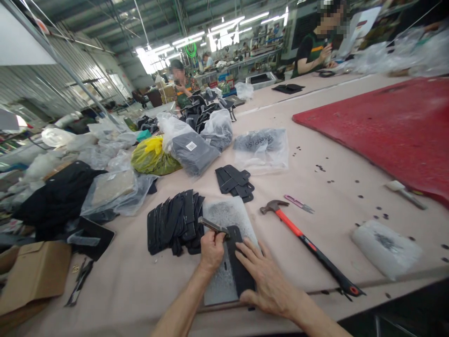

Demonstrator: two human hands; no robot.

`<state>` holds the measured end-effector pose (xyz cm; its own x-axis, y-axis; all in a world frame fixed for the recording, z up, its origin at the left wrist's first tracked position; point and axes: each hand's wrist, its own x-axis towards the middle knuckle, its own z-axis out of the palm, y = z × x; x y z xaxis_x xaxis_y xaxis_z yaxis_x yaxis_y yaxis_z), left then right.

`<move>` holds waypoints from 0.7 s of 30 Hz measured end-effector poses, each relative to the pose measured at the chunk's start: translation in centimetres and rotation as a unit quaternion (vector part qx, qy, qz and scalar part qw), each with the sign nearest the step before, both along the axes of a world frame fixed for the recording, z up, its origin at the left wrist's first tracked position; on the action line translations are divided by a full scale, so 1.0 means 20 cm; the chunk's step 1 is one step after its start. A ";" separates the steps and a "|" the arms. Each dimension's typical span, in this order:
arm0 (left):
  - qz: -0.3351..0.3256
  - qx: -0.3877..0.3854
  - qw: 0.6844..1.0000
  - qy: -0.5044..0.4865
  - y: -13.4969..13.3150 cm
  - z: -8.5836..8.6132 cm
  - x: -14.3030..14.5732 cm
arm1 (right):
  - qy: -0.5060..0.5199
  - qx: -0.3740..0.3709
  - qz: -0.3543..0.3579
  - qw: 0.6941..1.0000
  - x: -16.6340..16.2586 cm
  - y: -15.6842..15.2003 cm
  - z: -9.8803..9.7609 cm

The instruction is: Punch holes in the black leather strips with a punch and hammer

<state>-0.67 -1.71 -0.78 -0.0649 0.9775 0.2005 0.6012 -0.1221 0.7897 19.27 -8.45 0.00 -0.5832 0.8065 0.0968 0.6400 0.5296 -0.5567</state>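
My left hand (212,252) is closed around a metal punch (212,225), whose one end meets the top of a black strap-like piece (235,262). My right hand (264,276) lies over that piece with fingers spread, pressing it on a grey, speckled board (224,210). Left of the board is a stack of similar black pieces (173,222); a smaller pile of black cut pieces (235,181) sits beyond it. A claw hammer (308,243) with a red and black handle rests to the right of my right hand, beside pink-handled thread snips (298,204).
A red sheet (386,131) covers the right side of the table. Small black discs (319,167) are scattered about. A brush (405,193) and a white bundle (386,248) lie at right. Plastic bags (192,145) and a cardboard box (35,276) stand left. Two co-workers (310,54) work behind.
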 end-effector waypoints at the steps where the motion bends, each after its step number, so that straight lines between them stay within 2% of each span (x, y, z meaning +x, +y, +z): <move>1: -0.005 0.000 1.000 -0.001 -0.01 -0.01 0.00 | 0.006 0.003 -0.013 1.000 0.00 0.01 0.00; 5: -0.034 0.001 0.999 0.026 -0.01 -0.03 0.00 | 0.024 0.015 -0.126 0.992 -0.04 0.18 0.03; 8: -0.055 0.012 0.998 0.040 -0.01 -0.03 -0.01 | 0.010 0.016 -0.172 0.985 -0.10 0.33 0.04; 11: -0.050 0.019 0.998 0.034 -0.02 -0.03 -0.01 | -0.016 0.022 -0.174 0.984 -0.14 0.39 0.03; 21: -0.040 0.010 0.998 0.050 -0.02 -0.03 -0.01 | -0.005 0.013 -0.189 0.982 -0.19 0.40 0.01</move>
